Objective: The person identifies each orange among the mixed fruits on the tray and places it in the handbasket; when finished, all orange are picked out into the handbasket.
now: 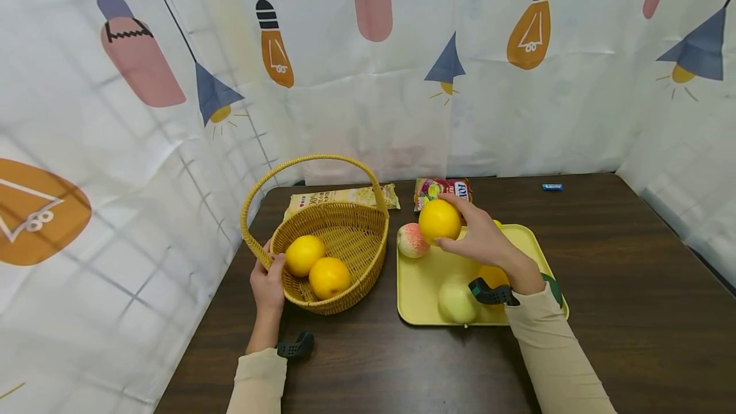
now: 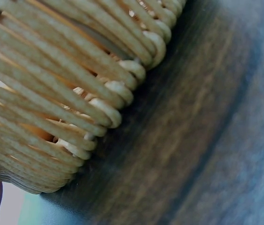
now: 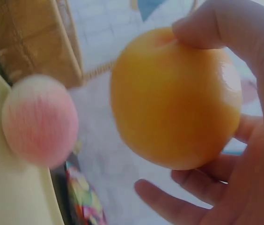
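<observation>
My right hand [image 1: 485,239] holds an orange [image 1: 439,220] between thumb and fingers, raised over the back of a yellow tray [image 1: 416,302]. In the right wrist view the thumb presses near the top of the fruit and the fingers curl beneath it. A pink and white peach [image 3: 40,121] sits at the tray's left edge, beside the held orange. On the left, my left hand [image 1: 268,283] grips the rim of a woven basket [image 1: 363,245] with a tall handle. Two more oranges [image 1: 329,278] lie inside it. The left wrist view shows the basket's weave [image 2: 52,70] close up.
A pale green round fruit [image 1: 458,299] and another orange [image 1: 493,275] lie on the tray, partly behind my right wrist. Behind the basket is a yellow snack packet [image 1: 345,197]; a red packet [image 1: 427,189] lies behind the tray. A small blue item [image 1: 552,187] sits far right.
</observation>
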Available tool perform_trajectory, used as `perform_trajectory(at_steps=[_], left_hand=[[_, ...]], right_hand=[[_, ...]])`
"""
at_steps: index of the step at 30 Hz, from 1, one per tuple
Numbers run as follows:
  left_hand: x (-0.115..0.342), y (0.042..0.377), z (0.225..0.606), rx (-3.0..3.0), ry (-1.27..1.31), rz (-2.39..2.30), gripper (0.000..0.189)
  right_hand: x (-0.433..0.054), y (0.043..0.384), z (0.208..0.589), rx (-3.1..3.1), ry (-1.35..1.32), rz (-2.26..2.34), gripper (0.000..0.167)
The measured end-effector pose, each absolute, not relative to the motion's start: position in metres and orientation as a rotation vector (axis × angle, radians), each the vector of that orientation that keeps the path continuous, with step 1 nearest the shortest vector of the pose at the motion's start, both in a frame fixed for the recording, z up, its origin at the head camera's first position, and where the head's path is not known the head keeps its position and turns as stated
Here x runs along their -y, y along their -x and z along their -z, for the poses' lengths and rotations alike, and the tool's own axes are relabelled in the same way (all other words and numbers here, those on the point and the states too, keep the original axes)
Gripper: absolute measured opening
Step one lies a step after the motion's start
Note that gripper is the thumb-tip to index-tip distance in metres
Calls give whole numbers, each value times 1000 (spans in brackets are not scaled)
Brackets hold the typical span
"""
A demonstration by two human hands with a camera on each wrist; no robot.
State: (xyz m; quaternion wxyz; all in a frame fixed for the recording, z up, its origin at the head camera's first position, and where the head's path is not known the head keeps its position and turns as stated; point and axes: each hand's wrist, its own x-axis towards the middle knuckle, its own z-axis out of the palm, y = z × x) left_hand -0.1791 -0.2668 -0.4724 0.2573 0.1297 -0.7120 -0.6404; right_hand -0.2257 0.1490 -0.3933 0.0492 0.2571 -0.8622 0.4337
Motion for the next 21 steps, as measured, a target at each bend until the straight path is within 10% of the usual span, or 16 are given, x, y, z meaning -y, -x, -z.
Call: perform_trajectory(at_steps=[21], left_hand=[[265,179,470,1924,-344,1733,38]], right_hand=[[-70,202,399,2384,-774,-1440,80]])
